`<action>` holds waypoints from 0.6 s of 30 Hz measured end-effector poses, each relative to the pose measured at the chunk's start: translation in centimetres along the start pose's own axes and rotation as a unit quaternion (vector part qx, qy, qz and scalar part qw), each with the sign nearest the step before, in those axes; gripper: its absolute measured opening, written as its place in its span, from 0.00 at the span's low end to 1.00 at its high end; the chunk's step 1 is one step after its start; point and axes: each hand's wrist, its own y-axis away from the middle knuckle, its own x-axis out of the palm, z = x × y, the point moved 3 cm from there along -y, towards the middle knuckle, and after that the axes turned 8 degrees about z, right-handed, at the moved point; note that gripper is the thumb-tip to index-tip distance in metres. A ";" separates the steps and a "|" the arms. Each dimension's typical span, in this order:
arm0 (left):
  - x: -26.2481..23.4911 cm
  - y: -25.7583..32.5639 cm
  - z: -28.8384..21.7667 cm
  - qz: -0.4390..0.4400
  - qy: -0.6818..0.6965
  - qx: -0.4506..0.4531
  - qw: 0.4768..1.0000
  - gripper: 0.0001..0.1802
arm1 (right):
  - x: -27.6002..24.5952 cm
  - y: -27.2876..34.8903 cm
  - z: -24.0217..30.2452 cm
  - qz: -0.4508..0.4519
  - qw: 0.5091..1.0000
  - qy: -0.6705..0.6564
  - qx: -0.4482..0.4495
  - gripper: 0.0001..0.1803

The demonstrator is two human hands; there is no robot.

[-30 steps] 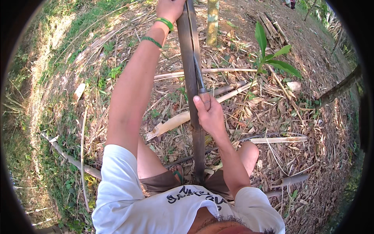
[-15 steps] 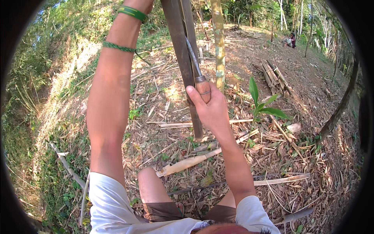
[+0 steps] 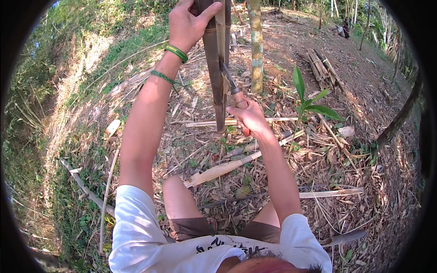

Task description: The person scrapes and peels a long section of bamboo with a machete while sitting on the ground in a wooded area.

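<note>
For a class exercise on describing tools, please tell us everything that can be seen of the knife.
The knife has a narrow, grey, metal-looking blade and a brown, wooden-looking handle, with a greyish collar between them. The right hand grips the handle, whose reddish butt shows below the fingers. The knife slants, blade upward and to the left in the picture, its far end against the dark split pole. Whether the tip sits inside the split is unclear.

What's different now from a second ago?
The dark split pole has shifted forward; its lower end is no longer between the person's legs. As before, the left hand grips the pole and the right hand holds the knife.
</note>
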 end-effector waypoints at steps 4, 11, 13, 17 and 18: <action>-1.6 -0.3 1.0 0.041 -0.082 -0.060 0.994 0.18 | -0.5 -0.9 -0.3 -0.007 1.000 0.000 -0.004 0.16; -3.1 0.4 1.9 0.018 -0.056 -0.111 0.992 0.22 | 0.1 -2.6 -1.4 -0.008 0.998 0.052 -0.038 0.19; -3.0 0.3 2.1 0.033 -0.038 -0.129 0.990 0.23 | 0.7 -1.6 -0.1 -0.047 0.978 0.203 -0.033 0.21; -3.3 0.6 5.7 -0.006 0.035 -0.102 0.994 0.25 | 2.8 2.6 -0.8 -0.105 0.933 0.342 -0.036 0.21; -5.1 0.2 6.6 0.004 0.076 -0.083 0.994 0.25 | 4.1 4.2 -1.6 -0.095 0.943 0.319 -0.020 0.20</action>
